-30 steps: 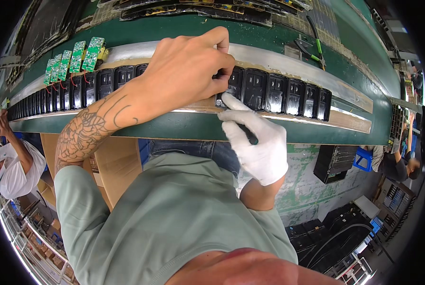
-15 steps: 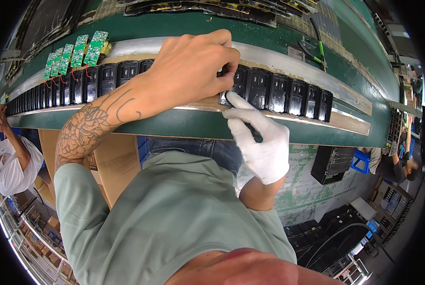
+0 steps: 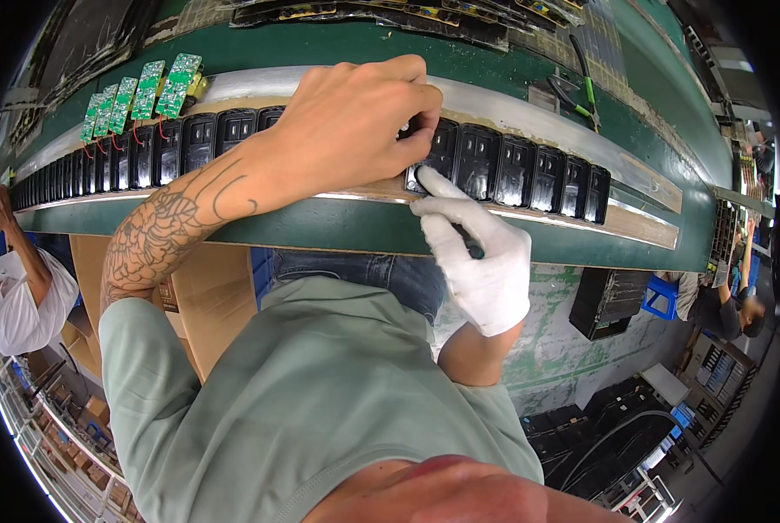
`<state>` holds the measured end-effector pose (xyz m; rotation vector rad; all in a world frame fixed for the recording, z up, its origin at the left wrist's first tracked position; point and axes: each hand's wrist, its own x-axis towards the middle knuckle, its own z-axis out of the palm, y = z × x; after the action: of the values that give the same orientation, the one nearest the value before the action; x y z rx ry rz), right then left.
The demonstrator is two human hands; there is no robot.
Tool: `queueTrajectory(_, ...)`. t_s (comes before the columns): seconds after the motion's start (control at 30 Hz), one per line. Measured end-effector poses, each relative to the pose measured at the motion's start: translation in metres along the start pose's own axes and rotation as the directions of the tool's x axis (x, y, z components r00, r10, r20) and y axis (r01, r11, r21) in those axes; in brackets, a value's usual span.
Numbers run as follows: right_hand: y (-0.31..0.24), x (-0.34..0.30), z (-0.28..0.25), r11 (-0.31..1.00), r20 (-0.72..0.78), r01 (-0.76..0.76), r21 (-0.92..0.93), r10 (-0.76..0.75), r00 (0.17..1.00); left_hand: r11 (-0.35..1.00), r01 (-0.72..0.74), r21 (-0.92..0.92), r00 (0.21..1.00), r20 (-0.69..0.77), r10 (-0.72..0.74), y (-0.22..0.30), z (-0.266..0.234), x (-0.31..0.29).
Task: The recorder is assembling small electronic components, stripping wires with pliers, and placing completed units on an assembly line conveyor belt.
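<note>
A long row of open black plastic cases [image 3: 477,163] lies along a strip on the green bench. My left hand [image 3: 368,109], bare and with a tattooed forearm, reaches over the row. Its fingers are curled in a pinch above one black plastic case [image 3: 413,181], with a small shiny bit showing between them that I cannot make out. In a white glove, my right hand [image 3: 486,257] grips the near end of that same case, a fingertip resting on its rim. My left hand and wrist hide the cases beneath them.
Several green circuit boards [image 3: 179,85] on red wires stand behind the row at left. Green-handled cutters [image 3: 589,96] lie beyond the metal rail [image 3: 259,83]. Other people are at far left and far right; a cardboard box [image 3: 220,301] stands below the bench.
Both my hands stay at the same case, with only a very slight shift. The person at far left has moved their hands a little.
</note>
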<state>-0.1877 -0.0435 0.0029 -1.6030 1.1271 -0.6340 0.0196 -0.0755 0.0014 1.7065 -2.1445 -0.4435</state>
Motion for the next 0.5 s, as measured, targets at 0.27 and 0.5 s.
queueTrajectory(0.27,0.0022,0.0000,-0.0002,0.999,0.003,-0.013,0.031,0.013,1.000,0.998,-0.030,-0.047,0.999,-0.012,0.029,-0.0043,0.0012,-0.0014)
queueTrajectory(0.5,0.0063,0.0022,0.0024,0.999,-0.056,0.020,0.038,-0.018,0.998,1.000,-0.008,-0.016,1.000,-0.010,0.008,0.0012,-0.0002,0.0010)
